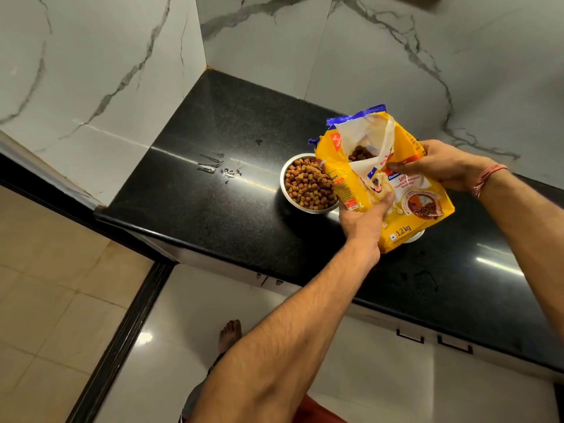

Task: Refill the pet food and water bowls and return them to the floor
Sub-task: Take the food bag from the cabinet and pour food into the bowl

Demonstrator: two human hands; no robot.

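Observation:
A yellow bag of dog food (406,190) with a torn-open top is held above the black counter (213,209); brown kibble shows inside its mouth. My left hand (363,221) grips the bag's lower left side. My right hand (442,166) holds its upper right edge near the opening. Just left of the bag stands a steel bowl (285,190) heaped with kibble. A second steel bowl (416,236) peeks out from under the bag's bottom edge; its contents are hidden.
Water droplets (219,169) lie on the counter left of the bowl. Marble walls close the back and left sides. The counter's front edge runs above white cabinet drawers with dark handles (410,337). My bare foot (230,334) stands on the tiled floor below.

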